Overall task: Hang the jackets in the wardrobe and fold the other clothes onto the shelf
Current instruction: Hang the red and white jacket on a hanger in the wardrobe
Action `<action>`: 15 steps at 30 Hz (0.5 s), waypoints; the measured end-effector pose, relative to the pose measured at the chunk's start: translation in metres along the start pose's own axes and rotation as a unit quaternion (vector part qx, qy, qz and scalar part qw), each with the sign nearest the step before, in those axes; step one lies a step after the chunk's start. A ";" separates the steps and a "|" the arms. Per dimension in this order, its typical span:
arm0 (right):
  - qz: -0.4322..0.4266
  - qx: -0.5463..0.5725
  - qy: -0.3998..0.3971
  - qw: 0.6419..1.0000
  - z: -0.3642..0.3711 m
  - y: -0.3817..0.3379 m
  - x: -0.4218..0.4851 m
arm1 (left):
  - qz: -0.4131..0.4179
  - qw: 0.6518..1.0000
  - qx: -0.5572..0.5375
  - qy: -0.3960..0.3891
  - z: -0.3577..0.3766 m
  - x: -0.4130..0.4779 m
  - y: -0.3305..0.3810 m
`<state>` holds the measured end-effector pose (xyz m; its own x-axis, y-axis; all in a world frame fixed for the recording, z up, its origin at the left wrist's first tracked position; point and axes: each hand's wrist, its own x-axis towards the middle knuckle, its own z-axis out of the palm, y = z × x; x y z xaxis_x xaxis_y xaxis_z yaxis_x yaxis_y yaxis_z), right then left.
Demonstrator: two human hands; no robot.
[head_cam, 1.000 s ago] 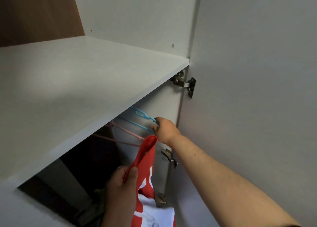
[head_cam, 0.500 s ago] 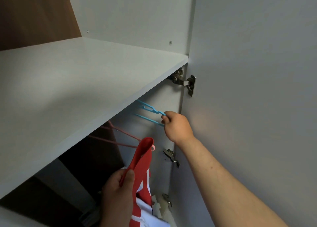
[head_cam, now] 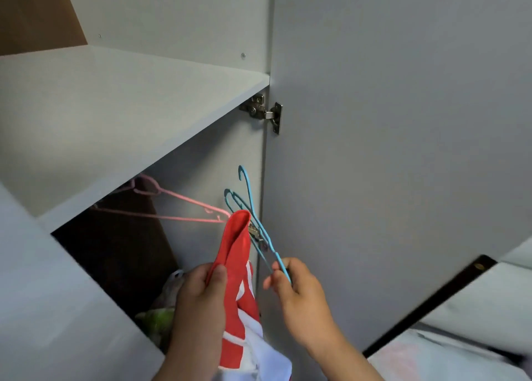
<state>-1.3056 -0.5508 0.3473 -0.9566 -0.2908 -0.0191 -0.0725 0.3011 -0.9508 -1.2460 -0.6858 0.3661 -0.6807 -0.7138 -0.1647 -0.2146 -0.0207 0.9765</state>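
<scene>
- The left hand [head_cam: 201,291] held a red and white jacket [head_cam: 240,268], with the thumb pressing on the red cloth.
- The right hand [head_cam: 299,294] pinched the low end of the blue hangers [head_cam: 279,261], just beside the jacket.
- The blue hooks pointed up in the air.
- Pink hangers [head_cam: 178,208] hung under the grey shelf [head_cam: 115,107], and their tips came near the top of the jacket.
- The wardrobe door [head_cam: 403,165] stood open on the right, held by a metal hinge [head_cam: 263,111].
- Something green and blurry [head_cam: 159,317] lay low in the dark wardrobe.
</scene>
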 end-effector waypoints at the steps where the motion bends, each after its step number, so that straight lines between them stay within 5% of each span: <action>1: -0.004 0.020 0.000 1.000 0.000 -0.002 -0.015 | 0.007 1.000 -0.018 -0.024 -0.001 -0.008 0.001; 8: -0.008 0.120 0.024 0.992 0.009 -0.025 -0.120 | -0.031 0.971 -0.177 -0.160 -0.011 -0.082 0.006; 15: 0.028 0.261 0.054 0.963 -0.006 -0.047 -0.241 | -0.114 0.894 -0.293 -0.320 -0.065 -0.171 0.015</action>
<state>-1.0731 -0.4888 0.3983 -0.9805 -0.1833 -0.0704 0.1059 -0.1919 -0.9757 -1.0875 -0.6089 0.4184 -0.9674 -0.1016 -0.2321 -0.1232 -0.6120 0.7812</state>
